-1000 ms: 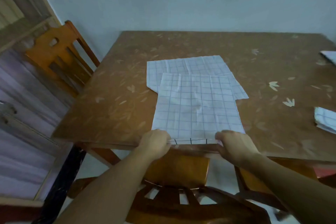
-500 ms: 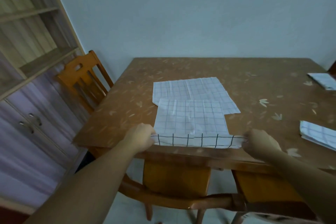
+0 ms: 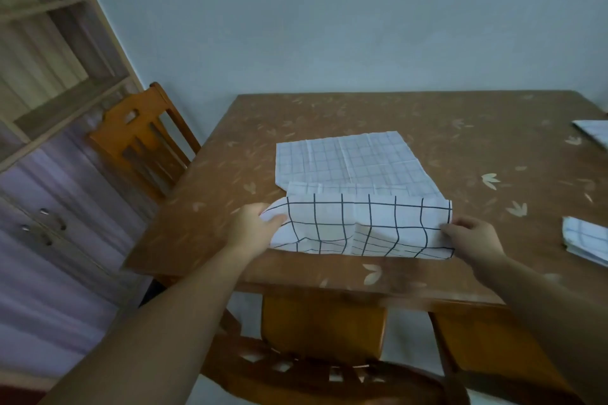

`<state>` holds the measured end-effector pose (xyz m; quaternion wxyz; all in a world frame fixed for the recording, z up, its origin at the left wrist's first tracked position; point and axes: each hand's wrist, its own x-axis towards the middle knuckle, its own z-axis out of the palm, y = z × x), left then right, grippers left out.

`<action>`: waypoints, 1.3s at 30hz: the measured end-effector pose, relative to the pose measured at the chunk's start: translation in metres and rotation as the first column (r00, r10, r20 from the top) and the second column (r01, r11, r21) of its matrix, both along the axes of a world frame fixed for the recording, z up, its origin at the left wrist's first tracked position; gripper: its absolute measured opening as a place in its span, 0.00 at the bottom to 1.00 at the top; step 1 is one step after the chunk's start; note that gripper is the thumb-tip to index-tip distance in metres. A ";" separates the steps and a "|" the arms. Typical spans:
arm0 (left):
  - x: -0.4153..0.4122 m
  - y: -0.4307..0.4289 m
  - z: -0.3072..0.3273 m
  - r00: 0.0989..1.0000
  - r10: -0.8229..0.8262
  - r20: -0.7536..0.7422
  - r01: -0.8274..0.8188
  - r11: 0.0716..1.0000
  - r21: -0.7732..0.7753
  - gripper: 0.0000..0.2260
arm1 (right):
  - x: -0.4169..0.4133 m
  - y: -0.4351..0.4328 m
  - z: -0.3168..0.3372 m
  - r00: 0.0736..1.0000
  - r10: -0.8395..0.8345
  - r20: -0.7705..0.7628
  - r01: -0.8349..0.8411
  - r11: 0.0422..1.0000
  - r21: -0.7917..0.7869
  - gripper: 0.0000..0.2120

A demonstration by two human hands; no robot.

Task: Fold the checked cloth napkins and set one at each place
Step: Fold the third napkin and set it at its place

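A white napkin with dark checks [image 3: 362,227] lies near the front edge of the brown table [image 3: 427,276], its near half lifted and turned over away from me. My left hand [image 3: 255,227] pinches its left corner and my right hand [image 3: 470,235] pinches its right corner. A second checked napkin [image 3: 348,159] lies flat and unfolded just behind it, partly overlapped. A folded napkin [image 3: 584,240] sits at the right edge of the table, and another napkin [image 3: 594,133] shows at the far right edge, cut off by the frame.
A wooden chair [image 3: 141,138] stands at the table's left side. Two more chairs [image 3: 324,322] are tucked under the near edge below my arms. A shelf unit with purple cupboard doors [image 3: 39,194] fills the left. A pale wall runs behind the table.
Both hands have raised the near edge of the front napkin and carried it away from me over the rest of the cloth, so its dark-checked side now shows. My head has tilted up.
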<state>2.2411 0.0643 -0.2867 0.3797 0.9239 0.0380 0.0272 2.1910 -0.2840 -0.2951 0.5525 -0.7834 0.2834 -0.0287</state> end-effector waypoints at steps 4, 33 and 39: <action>0.028 -0.004 -0.013 0.994 -0.007 -0.106 -0.025 0.955 -0.296 0.08 | 0.026 -0.001 -0.021 0.994 -0.096 -0.057 0.097 0.995 0.006 0.07; 0.122 -0.013 -0.123 0.899 0.024 -0.438 -0.151 0.954 -0.258 0.13 | 0.123 0.000 -0.094 0.960 -0.003 -0.281 -0.028 0.994 -0.104 0.11; 0.125 -0.020 -0.129 0.944 0.104 -0.312 -0.162 0.973 -0.165 0.23 | 0.131 0.001 -0.102 0.957 -0.013 -0.291 -0.041 0.983 -0.180 0.07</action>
